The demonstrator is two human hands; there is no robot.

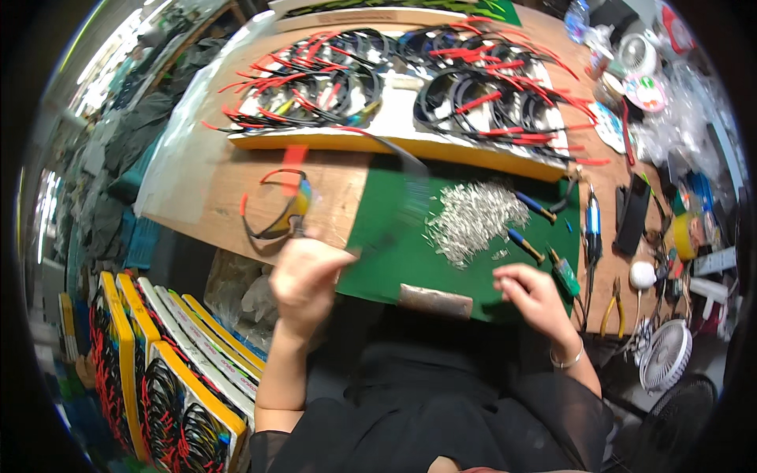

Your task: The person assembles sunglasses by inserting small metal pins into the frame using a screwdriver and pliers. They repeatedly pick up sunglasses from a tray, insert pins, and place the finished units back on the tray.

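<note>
My left hand (303, 280) is raised over the left edge of the green mat (378, 272), closed and smeared by motion. From its thumb side a blurred, dark curved glasses frame (412, 185) reaches over the mat, apparently in its grip. Just beyond this hand, sunglasses (277, 217) with orange-yellow lenses and red-tipped arms appear over the bare wood. My right hand (536, 296) hovers at the mat's near right, fingers curled and thumb against them; anything between them is too small to tell. A pile of small silver metal pins (477, 225) lies between the hands, farther back.
Behind the mat stands a yellow-edged foam tray (394, 142) full of black frames with red tips. Two blue-handled tools (527, 246) lie beside the pins. A metal bar (436, 301) lies at the near edge. Pliers (613, 307) and a white fan (665, 355) are right; stacked trays (197, 378) left.
</note>
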